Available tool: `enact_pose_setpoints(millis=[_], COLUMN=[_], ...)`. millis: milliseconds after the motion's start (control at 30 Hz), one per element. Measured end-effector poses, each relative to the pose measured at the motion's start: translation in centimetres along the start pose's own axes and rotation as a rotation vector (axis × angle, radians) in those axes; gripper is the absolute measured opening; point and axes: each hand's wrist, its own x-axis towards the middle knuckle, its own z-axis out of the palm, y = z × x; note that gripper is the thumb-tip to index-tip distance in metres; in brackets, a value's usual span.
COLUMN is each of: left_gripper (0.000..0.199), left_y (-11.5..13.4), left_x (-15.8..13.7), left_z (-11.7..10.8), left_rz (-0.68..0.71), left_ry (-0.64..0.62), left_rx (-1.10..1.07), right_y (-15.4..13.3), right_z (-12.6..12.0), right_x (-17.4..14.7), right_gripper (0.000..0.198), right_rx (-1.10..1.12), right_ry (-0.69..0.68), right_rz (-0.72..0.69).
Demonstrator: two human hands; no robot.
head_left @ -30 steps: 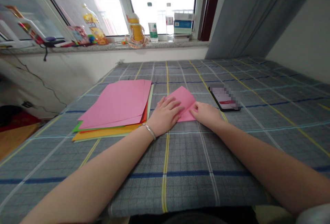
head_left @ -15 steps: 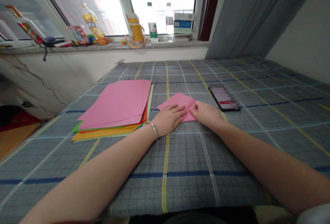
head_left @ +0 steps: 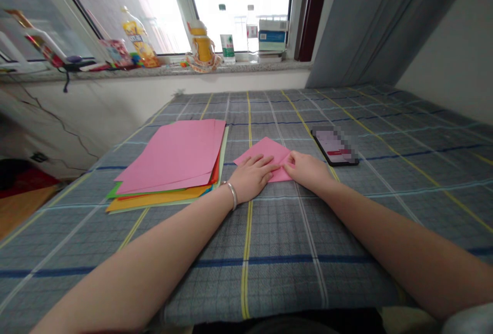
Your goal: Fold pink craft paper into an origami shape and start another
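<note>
1. Pinching the right edge of a folded sheet of pink paper (head_left: 265,146) at the frame's centre, the right hand (head_left: 308,170) has its thumb and curled forefinger pressed together.
2. Just left of it, the left hand (head_left: 252,177) lies flat on that sheet, fingers lightly spread, a silver metal bracelet (head_left: 233,195) at its wrist.
3. My judgement: the layers could shift askew if the left palm slipped, and the soft grey plaid cloth (head_left: 285,231) beneath could ruck and wrinkle the paper.
4. Counted at the grip: two hands, one sheet, one bracelet.
5. Farther out: one stack of multicoloured paper, pink on top (head_left: 173,154), left of centre, its sheets overlapping too closely to count; one black-edged phone (head_left: 339,152), right of centre.
6. Upper middle, on the speckled stone sill (head_left: 262,68): two clear plastic bottles (head_left: 252,31).
</note>
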Motion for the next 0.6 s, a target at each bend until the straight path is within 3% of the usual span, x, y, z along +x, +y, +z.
enact_pose_setpoints(millis=[100, 267, 367, 600], left_gripper=[0.042, 0.042, 0.042, 0.041], left_y=[0.0, 0.0, 0.0, -0.2], left_x=[0.1, 0.1, 0.2, 0.2], left_z=[0.3, 0.3, 0.3, 0.4], left_rz=[0.002, 0.011, 0.017, 0.029], left_ry=[0.011, -0.001, -0.011, 0.016], left_rx=[0.025, 0.043, 0.06, 0.015], right_y=[0.1, 0.3, 0.3, -0.2], right_z=[0.2, 0.3, 0.1, -0.6], right_x=[-0.2, -0.6, -0.9, -1.8], right_gripper=[0.03, 0.028, 0.038, 0.054], right_rx=[0.023, -0.054, -0.134, -0.261], right_ry=[0.063, 0.131, 0.144, 0.113], right_rz=[-0.048, -0.244, -0.319, -0.315])
